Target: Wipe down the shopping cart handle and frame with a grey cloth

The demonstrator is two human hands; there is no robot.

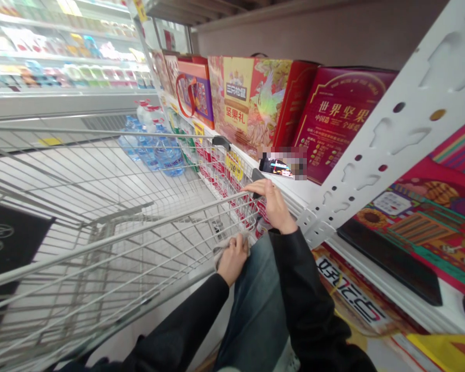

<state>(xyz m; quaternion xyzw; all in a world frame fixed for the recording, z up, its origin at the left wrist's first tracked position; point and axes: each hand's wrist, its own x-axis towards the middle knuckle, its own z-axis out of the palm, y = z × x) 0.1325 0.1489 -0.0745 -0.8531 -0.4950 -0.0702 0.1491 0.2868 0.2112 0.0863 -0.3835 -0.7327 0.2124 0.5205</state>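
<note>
A wire shopping cart [139, 225] stands in front of me, tilted across the view. At its near corner, by a black plastic cap [258, 181], my right hand [277, 206] grips the top rail with its fingers laid over it. Lower down, my left hand [234, 258] is closed on a greyish cloth [220, 253] and presses it to the cart's side wires. Most of the cloth is hidden under the fingers. My jeans-clad leg [259, 294] is close beside that hand.
Gift boxes [236, 103] line the shelf at right, with a lit phone [275, 164], partly blurred out, on its edge. A perforated white post [372, 139] slants near my right arm. Blue water bottles [166, 152] stand on the floor beyond the cart; a refrigerated display [62, 67] is behind.
</note>
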